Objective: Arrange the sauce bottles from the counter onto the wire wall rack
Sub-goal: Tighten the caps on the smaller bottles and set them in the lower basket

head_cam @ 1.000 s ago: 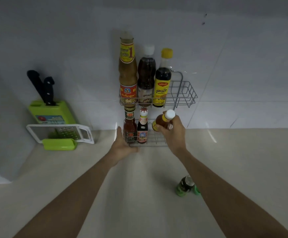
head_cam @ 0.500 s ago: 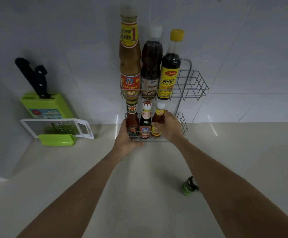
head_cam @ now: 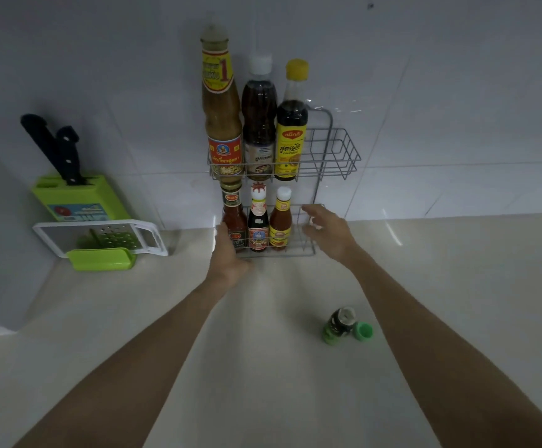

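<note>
A wire wall rack [head_cam: 334, 156] hangs on the tiled wall with two shelves. Three tall bottles fill the left of the upper shelf: a brown sauce bottle [head_cam: 221, 118], a dark bottle with a white cap [head_cam: 259, 121] and a yellow-capped bottle [head_cam: 291, 124]. On the lower shelf stand a red chili sauce bottle [head_cam: 233, 218], a dark bottle with a red label [head_cam: 258, 221] and an orange sauce bottle [head_cam: 281, 221]. My left hand [head_cam: 227, 253] rests against the lower shelf's left front corner. My right hand [head_cam: 326, 231] hovers open just right of the orange bottle, holding nothing. A small green bottle [head_cam: 339, 324] stands on the counter.
A green knife block [head_cam: 79, 198] with two black-handled knives stands at the left wall, with a white and green grater [head_cam: 101, 240] in front of it. A green cap [head_cam: 364, 331] lies beside the small bottle. The right halves of both shelves hold nothing.
My right hand set the orange sauce bottle upright on the lower shelf, let go and drew back to the right. My left hand stayed at the rack's corner.
</note>
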A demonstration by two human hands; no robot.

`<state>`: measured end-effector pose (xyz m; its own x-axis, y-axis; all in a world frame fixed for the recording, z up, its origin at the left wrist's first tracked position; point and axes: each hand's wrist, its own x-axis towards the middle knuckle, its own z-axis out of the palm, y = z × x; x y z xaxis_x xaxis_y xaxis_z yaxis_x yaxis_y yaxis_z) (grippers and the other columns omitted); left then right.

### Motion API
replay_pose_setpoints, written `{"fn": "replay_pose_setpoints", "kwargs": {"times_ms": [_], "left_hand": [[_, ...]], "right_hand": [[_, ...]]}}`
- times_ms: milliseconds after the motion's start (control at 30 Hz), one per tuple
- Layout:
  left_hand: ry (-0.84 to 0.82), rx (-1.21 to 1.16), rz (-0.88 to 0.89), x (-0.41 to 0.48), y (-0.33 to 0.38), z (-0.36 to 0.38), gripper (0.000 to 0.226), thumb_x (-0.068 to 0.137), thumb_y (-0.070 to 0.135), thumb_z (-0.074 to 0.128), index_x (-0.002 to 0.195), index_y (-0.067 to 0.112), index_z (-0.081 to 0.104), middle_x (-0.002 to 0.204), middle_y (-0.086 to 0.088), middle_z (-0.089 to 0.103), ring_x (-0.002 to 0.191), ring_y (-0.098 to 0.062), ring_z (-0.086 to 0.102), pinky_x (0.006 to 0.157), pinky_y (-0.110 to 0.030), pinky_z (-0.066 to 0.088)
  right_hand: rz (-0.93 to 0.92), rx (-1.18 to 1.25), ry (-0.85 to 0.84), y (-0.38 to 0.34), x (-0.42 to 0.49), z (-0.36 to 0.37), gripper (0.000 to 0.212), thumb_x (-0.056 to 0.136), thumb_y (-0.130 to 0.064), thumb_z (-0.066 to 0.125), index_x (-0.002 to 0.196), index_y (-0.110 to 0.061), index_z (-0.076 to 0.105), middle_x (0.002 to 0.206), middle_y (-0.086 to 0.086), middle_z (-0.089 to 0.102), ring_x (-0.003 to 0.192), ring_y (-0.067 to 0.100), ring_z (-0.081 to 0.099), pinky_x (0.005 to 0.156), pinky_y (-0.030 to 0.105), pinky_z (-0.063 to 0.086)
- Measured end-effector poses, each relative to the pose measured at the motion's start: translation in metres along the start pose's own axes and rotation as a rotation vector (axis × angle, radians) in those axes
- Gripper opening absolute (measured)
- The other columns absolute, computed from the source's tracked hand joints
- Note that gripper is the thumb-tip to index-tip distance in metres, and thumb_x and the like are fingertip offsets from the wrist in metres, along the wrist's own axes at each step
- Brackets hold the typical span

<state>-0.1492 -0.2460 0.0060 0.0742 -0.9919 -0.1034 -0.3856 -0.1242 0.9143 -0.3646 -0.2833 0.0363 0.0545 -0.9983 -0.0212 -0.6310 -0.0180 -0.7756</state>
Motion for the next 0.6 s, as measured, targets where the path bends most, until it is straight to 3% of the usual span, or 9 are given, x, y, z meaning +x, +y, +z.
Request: {"fn": "replay_pose_setpoints", "kwargs": {"times_ms": [67,133,200,267,333,400,500,600], "left_hand": [[-0.004,0.037,0.034,-0.020,-0.001,0.016,0.097,0.076,-0.009,0.066,0.153,0.016,0.013,0.153,-0.003,0.034,0.137,-0.020,0.036,0.101,-0.019,0.034],[-0.111,0.061,0.043,-0.044,-0.004,0.037,0.094,0.078,-0.005,0.066,0.154,0.019,0.015,0.158,0.002,0.025,0.144,-0.015,0.024,0.105,-0.017,0.025],[-0.343,0.090,0.048,-0.067,-0.009,0.063,0.093,0.079,-0.002,0.069,0.153,0.020,0.017,0.161,0.003,0.017,0.148,-0.015,0.012,0.115,-0.023,0.020],[-0.529,0.089,0.037,-0.086,-0.014,0.088,0.095,0.079,0.003,0.074,0.153,0.019,0.017,0.162,0.000,0.013,0.149,-0.016,0.007,0.121,-0.035,0.017],[-0.576,0.045,-0.002,-0.100,-0.014,0.111,0.099,0.075,0.008,0.080,0.152,0.014,0.020,0.160,-0.002,0.018,0.148,-0.019,0.014,0.119,-0.041,0.021],[-0.567,-0.048,-0.055,-0.109,-0.013,0.130,0.096,0.069,0.004,0.082,0.148,0.008,0.027,0.154,-0.008,0.030,0.141,-0.026,0.033,0.115,-0.043,0.031],[-0.444,0.025,-0.013,-0.115,-0.018,0.148,0.066,0.073,0.010,0.079,0.131,0.014,0.048,0.129,-0.005,0.058,0.120,-0.023,0.055,0.099,-0.028,0.043],[-0.359,0.004,0.011,-0.118,-0.020,0.151,0.042,0.081,0.017,0.074,0.120,0.018,0.057,0.114,0.000,0.066,0.109,-0.018,0.061,0.088,-0.024,0.045]], "right_hand": [[-0.059,0.082,0.102,0.021,-0.028,-0.025,0.033,0.087,0.008,0.060,0.118,-0.003,0.064,0.112,0.018,0.068,0.098,0.022,0.065,0.096,0.029,0.050],[-0.037,-0.036,0.080,0.050,-0.061,-0.041,0.039,0.082,0.017,0.054,0.113,-0.003,0.066,0.106,0.017,0.071,0.092,0.021,0.067,0.089,0.023,0.053],[0.016,-0.226,-0.097,0.080,-0.093,-0.048,0.049,0.077,0.014,0.055,0.118,-0.012,0.065,0.115,0.009,0.068,0.101,0.021,0.064,0.082,0.009,0.047],[0.050,-0.407,-0.304,0.105,-0.114,-0.043,0.052,0.077,-0.001,0.064,0.126,-0.020,0.060,0.125,0.004,0.061,0.113,0.021,0.056,0.085,0.013,0.041],[0.059,-0.542,-0.393,0.124,-0.128,-0.033,0.056,0.077,-0.020,0.073,0.131,-0.021,0.056,0.129,0.004,0.058,0.121,0.023,0.048,0.096,0.025,0.037],[0.097,-0.553,-0.361,0.137,-0.140,-0.022,0.057,0.077,-0.029,0.075,0.130,-0.021,0.055,0.128,0.006,0.057,0.121,0.027,0.048,0.099,0.030,0.036],[0.084,-0.496,-0.206,0.146,-0.154,-0.013,0.041,0.082,-0.023,0.069,0.122,-0.019,0.062,0.119,0.010,0.061,0.111,0.031,0.055,0.092,0.033,0.040],[0.065,-0.316,-0.076,0.141,-0.161,-0.015,0.042,0.079,-0.010,0.071,0.121,-0.009,0.063,0.114,0.014,0.061,0.102,0.032,0.060,0.086,0.032,0.045]]}}
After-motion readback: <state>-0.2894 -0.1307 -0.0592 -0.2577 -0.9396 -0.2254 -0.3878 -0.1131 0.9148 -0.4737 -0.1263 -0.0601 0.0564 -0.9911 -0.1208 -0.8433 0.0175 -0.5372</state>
